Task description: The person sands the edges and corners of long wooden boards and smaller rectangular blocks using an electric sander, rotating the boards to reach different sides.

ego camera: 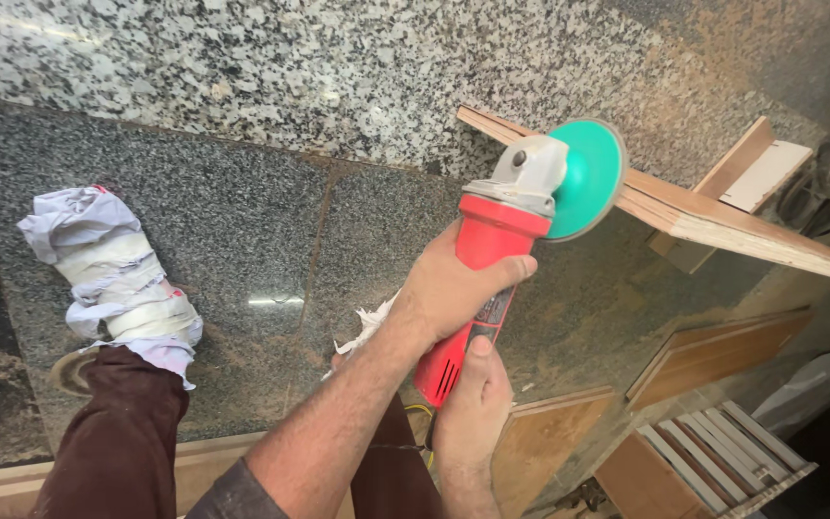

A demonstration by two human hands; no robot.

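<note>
Stone and carpentry workshop: polished granite slabs (242,221) across floor, red angle grinder (506,240) with green disc, plywood board (722,221), wooden door panels (713,351), slatted frame (722,447), sawdust on stone.

Even daylight, soft shadows; small glare streak on polished granite (242,240); sharp centre, wide-angle bend at edges, right corner dim

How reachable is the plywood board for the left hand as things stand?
Likely no, not freely: the left hand grips the red grinder, and its teal disc sits between hand and plywood board.
</note>
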